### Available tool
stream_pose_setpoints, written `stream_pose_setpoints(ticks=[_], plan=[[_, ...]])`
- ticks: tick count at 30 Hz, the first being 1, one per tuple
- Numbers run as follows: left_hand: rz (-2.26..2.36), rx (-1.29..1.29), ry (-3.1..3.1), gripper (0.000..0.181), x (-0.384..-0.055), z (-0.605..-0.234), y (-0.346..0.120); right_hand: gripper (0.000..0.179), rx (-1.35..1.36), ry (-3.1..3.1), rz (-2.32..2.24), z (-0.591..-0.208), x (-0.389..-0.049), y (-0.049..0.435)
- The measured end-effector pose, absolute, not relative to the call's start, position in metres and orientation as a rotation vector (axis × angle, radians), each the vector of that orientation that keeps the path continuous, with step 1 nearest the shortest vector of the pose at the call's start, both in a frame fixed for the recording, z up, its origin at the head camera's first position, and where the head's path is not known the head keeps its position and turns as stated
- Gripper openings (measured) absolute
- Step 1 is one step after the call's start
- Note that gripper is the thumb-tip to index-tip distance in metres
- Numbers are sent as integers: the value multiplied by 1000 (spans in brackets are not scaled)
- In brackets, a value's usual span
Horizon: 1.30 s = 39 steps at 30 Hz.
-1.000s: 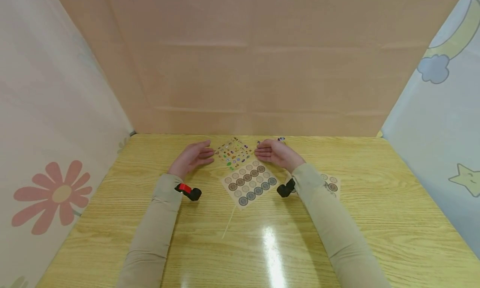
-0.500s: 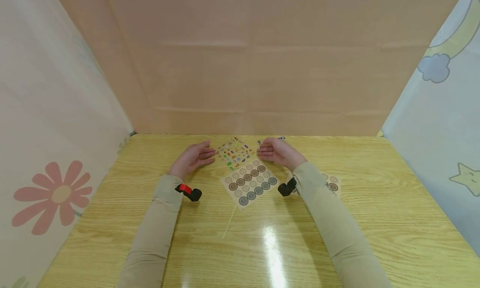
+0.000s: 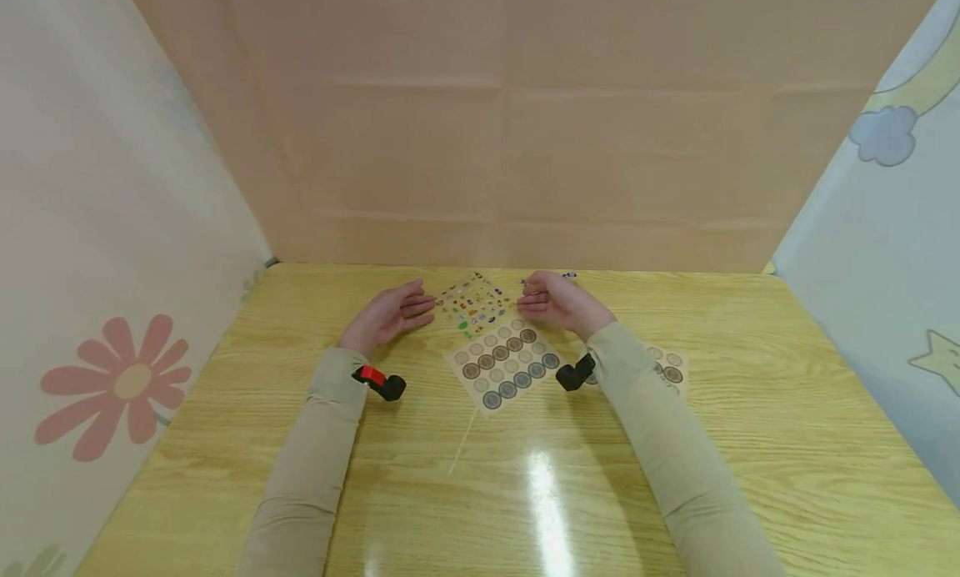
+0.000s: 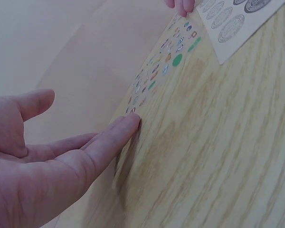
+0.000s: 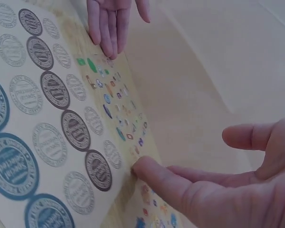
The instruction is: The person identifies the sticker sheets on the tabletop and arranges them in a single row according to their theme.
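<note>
Between the hands lies a see-through sticker sheet [image 3: 472, 303] dotted with small coloured stickers. At its left corner is the left hand [image 3: 390, 314], fingers extended and thumb apart; in the left wrist view its fingertips [image 4: 133, 118] are at the sheet's edge. The right hand [image 3: 558, 303] stands at the opposite corner, palm facing inward. Its fingertips [image 5: 143, 164] meet the table side near that sheet in the right wrist view. Neither hand grips anything. Nearer the person, a pale sheet of round seal stickers [image 3: 506, 366] lies slantwise, its top corner close to the right hand.
A second seal-sticker sheet [image 3: 672, 368] is partly hidden under the right forearm. Behind the right hand lies more coloured stickers [image 3: 570, 275], mostly covered. A thin pale strip [image 3: 462, 444] shows on the wooden table [image 3: 420, 510]. A beige backdrop [image 3: 525, 160] rises at the far edge.
The right hand has shifted slightly to the right, away from the see-through sheet. The left hand and the sheets hold their places; the head view has turned a little.
</note>
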<state>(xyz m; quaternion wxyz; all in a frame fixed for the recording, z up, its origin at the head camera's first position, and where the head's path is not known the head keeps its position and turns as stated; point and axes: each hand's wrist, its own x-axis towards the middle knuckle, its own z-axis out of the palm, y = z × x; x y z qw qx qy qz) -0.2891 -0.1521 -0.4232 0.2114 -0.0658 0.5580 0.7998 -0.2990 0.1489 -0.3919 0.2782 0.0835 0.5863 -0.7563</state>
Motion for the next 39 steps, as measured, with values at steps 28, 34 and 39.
stream_pose_setpoints(ticks=[28,34,39], plan=[[2273,-215,1440,54,-283,-424,-154,50,265,1483,-2086,-414,-310,147],[2250,-224,1485,54,-284,-424,-152,33,296,1505,-2133,-414,-313,140],[2227,-233,1527,54,-285,-424,-151,35,329,1492,-2151,-417,-316,135]])
